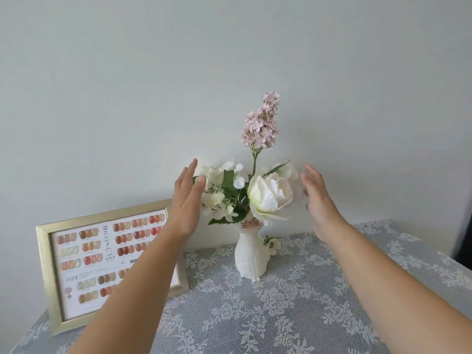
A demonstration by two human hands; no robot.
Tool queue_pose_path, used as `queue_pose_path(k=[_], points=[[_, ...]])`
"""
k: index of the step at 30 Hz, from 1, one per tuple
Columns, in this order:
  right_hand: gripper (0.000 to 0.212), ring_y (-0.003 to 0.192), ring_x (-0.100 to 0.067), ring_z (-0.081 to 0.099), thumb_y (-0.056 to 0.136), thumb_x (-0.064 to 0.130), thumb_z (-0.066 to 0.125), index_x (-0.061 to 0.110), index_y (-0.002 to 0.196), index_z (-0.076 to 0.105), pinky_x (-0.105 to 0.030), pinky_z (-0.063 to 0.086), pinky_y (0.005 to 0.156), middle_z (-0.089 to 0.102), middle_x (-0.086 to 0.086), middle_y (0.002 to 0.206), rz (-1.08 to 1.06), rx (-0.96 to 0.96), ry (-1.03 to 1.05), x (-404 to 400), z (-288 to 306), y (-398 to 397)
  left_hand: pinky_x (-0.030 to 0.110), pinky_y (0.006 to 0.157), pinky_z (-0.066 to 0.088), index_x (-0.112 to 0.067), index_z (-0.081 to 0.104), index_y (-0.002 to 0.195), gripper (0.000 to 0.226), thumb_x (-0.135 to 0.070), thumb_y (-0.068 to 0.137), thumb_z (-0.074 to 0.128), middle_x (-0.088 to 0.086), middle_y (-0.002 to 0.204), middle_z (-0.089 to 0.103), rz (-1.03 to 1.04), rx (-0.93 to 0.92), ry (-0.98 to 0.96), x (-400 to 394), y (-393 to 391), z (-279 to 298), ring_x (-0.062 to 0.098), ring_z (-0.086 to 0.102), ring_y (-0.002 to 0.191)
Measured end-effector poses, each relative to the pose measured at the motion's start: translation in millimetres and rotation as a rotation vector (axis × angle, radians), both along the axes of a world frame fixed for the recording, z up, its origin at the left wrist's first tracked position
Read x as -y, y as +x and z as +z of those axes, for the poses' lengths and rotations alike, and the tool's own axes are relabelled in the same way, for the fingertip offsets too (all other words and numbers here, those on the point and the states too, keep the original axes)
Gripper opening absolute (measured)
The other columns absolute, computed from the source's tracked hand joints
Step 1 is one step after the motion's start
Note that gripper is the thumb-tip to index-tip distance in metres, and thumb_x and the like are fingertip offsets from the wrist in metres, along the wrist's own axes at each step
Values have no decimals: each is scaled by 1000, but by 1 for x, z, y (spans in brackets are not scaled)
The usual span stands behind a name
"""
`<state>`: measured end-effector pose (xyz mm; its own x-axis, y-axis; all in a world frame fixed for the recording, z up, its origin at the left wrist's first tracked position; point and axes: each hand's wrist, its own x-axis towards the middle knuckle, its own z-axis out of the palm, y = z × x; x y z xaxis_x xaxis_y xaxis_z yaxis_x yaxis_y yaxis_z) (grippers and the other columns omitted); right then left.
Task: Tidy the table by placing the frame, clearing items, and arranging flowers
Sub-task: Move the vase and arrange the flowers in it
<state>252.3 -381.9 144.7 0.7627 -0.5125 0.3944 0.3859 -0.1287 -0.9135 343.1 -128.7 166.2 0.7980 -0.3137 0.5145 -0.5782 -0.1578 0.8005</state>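
A white cat-shaped vase (pixel 250 256) stands upright on the lace-covered table (pixel 293 315) near the wall. It holds white roses (pixel 268 195), small white blooms and a tall pink lilac spray (pixel 263 121). My left hand (pixel 185 203) is flat and open at the bouquet's left side, its thumb touching the white blooms. My right hand (pixel 319 198) is open at the right side, a little apart from the roses. A gold picture frame (pixel 43 267) with a nail-colour chart leans against the wall at the left, partly hidden by my left forearm.
A small loose white flower (pixel 272 244) lies on the table just behind the vase's right side. A pale wall rises right behind the table. A dark strip (pixel 463 226) shows at the far right edge.
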Motion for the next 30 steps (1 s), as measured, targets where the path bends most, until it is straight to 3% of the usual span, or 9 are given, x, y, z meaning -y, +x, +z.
queue_pose_path(k=[4,6,10,13,15,19,22,25,30], points=[[43,129,-10,29,97,52,39,45,139,37,-50,27,108,34,13,148,79,-83,89,-5,2,9,42,120,18,-51,33,149,63,-73,90,34,-16,160,27,-63,-121,34,1,19,14,9,22,149],[41,133,-14,36,98,50,40,41,138,43,-52,34,106,40,13,146,115,-64,115,-9,7,13,38,116,22,-49,34,149,68,-75,87,39,-17,160,30,-120,-183,42,5,22,17,11,26,147],[37,123,-14,54,100,36,46,30,136,52,-34,50,93,57,6,136,139,36,36,-13,13,16,46,118,28,-42,45,145,73,-78,82,43,-14,151,47,-182,-206,50,11,22,15,15,41,141],[35,112,-10,62,99,23,50,26,134,54,-21,51,79,63,3,127,147,47,-14,-14,12,17,49,114,35,-39,57,136,64,-76,87,40,-12,138,61,-262,-226,91,14,16,11,15,54,131],[34,110,-9,62,99,19,50,27,131,57,-19,50,78,64,3,125,149,56,-25,-15,10,18,50,112,38,-38,58,135,67,-79,85,40,-12,135,63,-289,-263,106,15,13,10,14,56,128],[32,113,-7,60,95,24,53,30,126,60,-26,47,91,65,7,124,131,62,-54,-7,8,20,54,113,35,-38,55,138,71,-80,83,39,-5,143,57,-230,-229,39,14,13,12,20,51,134],[32,118,-6,54,91,37,51,35,121,61,-23,41,93,59,11,130,67,60,-14,4,13,21,51,119,23,-46,52,139,62,-73,87,32,-14,153,42,-124,-181,-86,9,14,19,15,34,144],[28,116,-19,53,96,38,46,36,121,59,-33,41,97,55,3,134,9,-31,70,20,21,28,46,121,18,-51,52,134,56,-70,86,30,-18,154,39,-94,-179,-122,4,11,28,13,28,147],[26,88,-25,60,91,46,54,29,107,66,-36,45,78,66,-2,110,195,-281,253,33,36,45,33,113,26,-57,47,136,58,-77,83,37,-27,149,43,-105,59,33,3,-10,30,-6,32,139]])
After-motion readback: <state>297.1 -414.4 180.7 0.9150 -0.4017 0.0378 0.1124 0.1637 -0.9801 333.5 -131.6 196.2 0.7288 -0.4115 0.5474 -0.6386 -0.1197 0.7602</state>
